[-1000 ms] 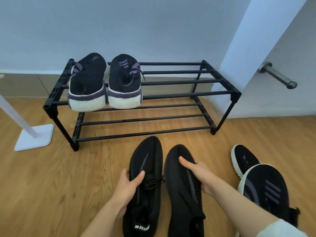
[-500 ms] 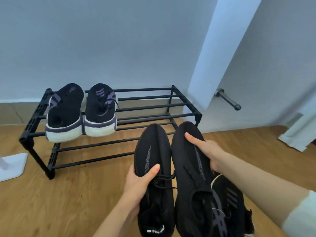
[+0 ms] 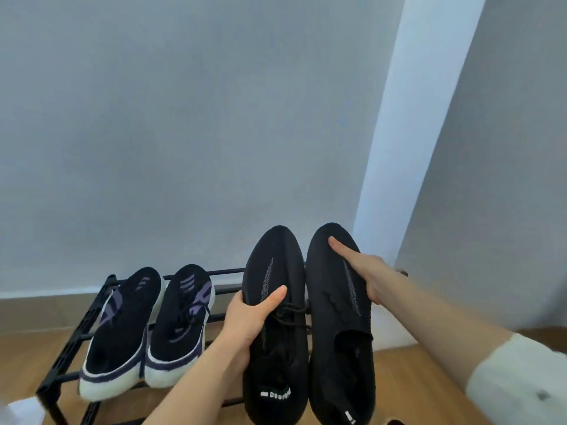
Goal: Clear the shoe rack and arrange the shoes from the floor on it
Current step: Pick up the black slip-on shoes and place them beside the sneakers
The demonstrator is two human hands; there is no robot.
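Both black shoes have come up off the floor since a second ago and now hang in the air over the right half of the shoe rack (image 3: pixel 76 338). On its left half the purple-and-white pair (image 3: pixel 147 332) sits toes to the wall. Next comes the left hand (image 3: pixel 248 320), its grip wrapped round the side of the left black shoe (image 3: pixel 273 271), thumb across the laces. The right hand (image 3: pixel 365 277) has its grip closed over the instep of the right black shoe (image 3: pixel 334 332). I would lower both together, soles flat across the bars, heels forward. Open bars lie beside the seated pair; the rack's right end is hidden near the white corner post (image 3: pixel 414 133), so keep the toes short of the wall.
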